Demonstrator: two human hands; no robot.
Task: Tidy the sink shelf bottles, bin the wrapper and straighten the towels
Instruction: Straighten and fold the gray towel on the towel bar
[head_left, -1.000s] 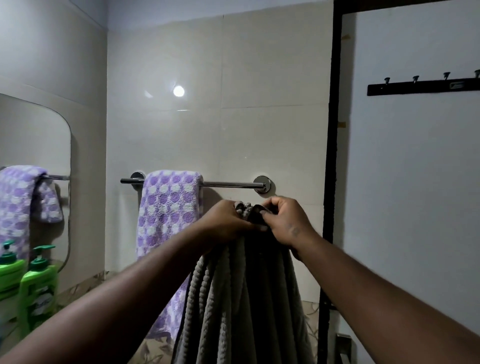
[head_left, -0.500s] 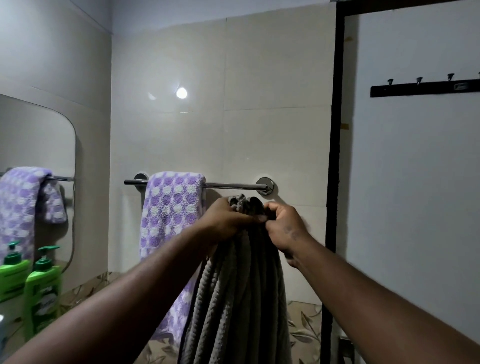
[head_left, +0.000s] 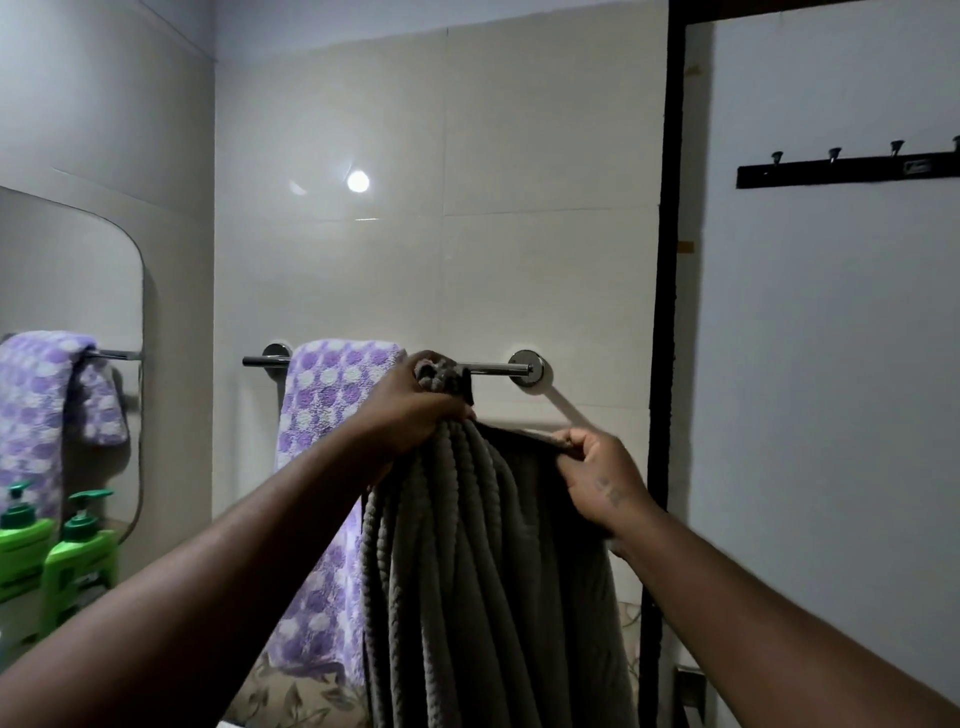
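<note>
A grey ribbed towel (head_left: 483, 582) hangs in long folds in front of the chrome towel rail (head_left: 498, 369). My left hand (head_left: 415, 402) grips its bunched top edge right at the rail. My right hand (head_left: 597, 473) pinches the same edge lower and to the right, so a short stretch of it runs between both hands. A purple and white dotted towel (head_left: 327, 447) is draped over the left part of the rail. A green pump bottle (head_left: 78, 561) stands at the lower left by the mirror.
A mirror (head_left: 67, 291) on the left wall reflects the dotted towel and the bottle. A black door frame (head_left: 662, 312) runs down right of the rail. On the door hangs a black hook rack (head_left: 847, 166).
My hands were together on the bunched grey towel below the rail. The left hand has lifted its end up to the rail, and the right hand has pulled its edge away to the right and downward.
</note>
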